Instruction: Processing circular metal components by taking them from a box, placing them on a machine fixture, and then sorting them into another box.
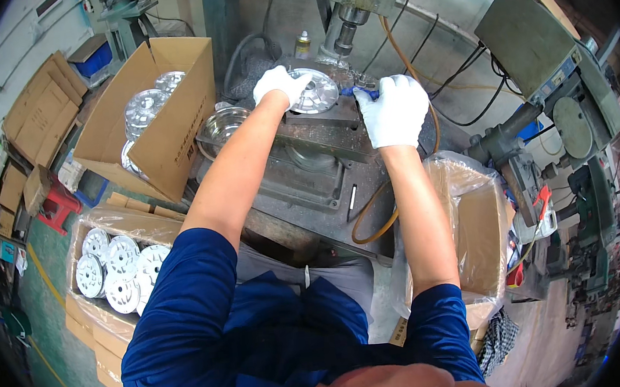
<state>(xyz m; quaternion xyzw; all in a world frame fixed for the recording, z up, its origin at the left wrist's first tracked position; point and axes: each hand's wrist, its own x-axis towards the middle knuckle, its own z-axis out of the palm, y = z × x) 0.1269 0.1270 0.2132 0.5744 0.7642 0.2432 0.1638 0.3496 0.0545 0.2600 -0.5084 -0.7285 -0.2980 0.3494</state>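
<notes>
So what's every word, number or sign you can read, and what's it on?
I won't copy print out, but it shows here:
Tall open brown cardboard box: dark characters on its side.
Small yellow bottle: label too small to read.
Blue-and-white label on the grey metal machine cover: too small to read.
Brown cardboard piece, lower edge: dark print, too small.

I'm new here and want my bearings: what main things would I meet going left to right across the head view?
Red stool, upper cardboard box, left gloved hand, silver disc, right gloved hand, grey-green panel.

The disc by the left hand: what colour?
The disc is shiny silver, seen best in the head view.
</notes>
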